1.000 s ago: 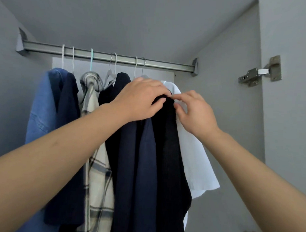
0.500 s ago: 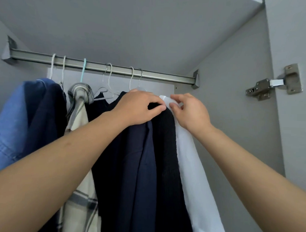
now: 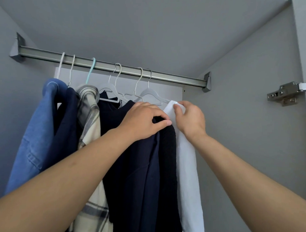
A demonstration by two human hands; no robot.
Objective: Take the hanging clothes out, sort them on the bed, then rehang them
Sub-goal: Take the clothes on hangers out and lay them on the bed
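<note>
The shoulder of the black knit garment [image 3: 166, 151] is pinched by the left hand [image 3: 143, 119], thumb underneath and fingers curled over the top of the fabric. Just beside it, at three o'clock, the upper edge of the white shirt [image 3: 188, 169] is gripped by the right hand [image 3: 190, 117], the cloth bunched between thumb and curled fingers. Two hands are counted, both clenched on fabric, nearly touching one another.

Out from the grip, the clothes are tallied along the rail [image 3: 115, 69]: six garments can be told apart. At the far nine o'clock end a blue denim shirt [image 3: 33, 137] is hung, then a dark navy top [image 3: 65, 123], then a cream plaid shirt [image 3: 89, 131], then a navy garment [image 3: 138, 176] under the left forearm, then the black knit, and at the three o'clock end the white shirt. All of them are hung inside the wardrobe.

Seven hanger hooks are counted over the rail: two white ones at the left, one teal hook [image 3: 91, 70], then two pairs of metal ones. The pale grey hanger [image 3: 149, 95] is seen at twelve o'clock of the hands.

A metal door hinge [image 3: 284, 93] is fixed at the two o'clock side, well apart from the clothes. The grey wardrobe ceiling [image 3: 151, 29] is spread above.
</note>
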